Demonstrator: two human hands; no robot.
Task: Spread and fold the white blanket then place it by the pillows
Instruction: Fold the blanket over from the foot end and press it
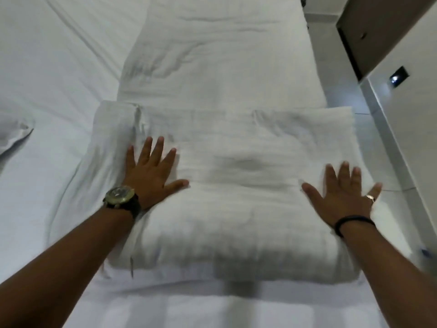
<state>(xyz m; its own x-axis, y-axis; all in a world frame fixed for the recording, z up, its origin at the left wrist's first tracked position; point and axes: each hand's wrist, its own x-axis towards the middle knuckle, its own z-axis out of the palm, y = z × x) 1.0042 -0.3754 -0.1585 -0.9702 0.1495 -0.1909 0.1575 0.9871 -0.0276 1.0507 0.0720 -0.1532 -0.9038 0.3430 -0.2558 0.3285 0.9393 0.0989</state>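
Observation:
The white blanket lies on the bed, its near part folded over into a thick layer and a longer strip running away toward the far end. My left hand, with a watch on the wrist, presses flat on the left part of the fold, fingers spread. My right hand, with a ring and a dark wristband, presses flat on the right part, fingers spread too. A corner of a white pillow shows at the left edge.
White bed sheet covers the bed to the left of the blanket. On the right, a tiled floor runs beside the bed, with a white cabinet and a dark opening close to the bed's right edge.

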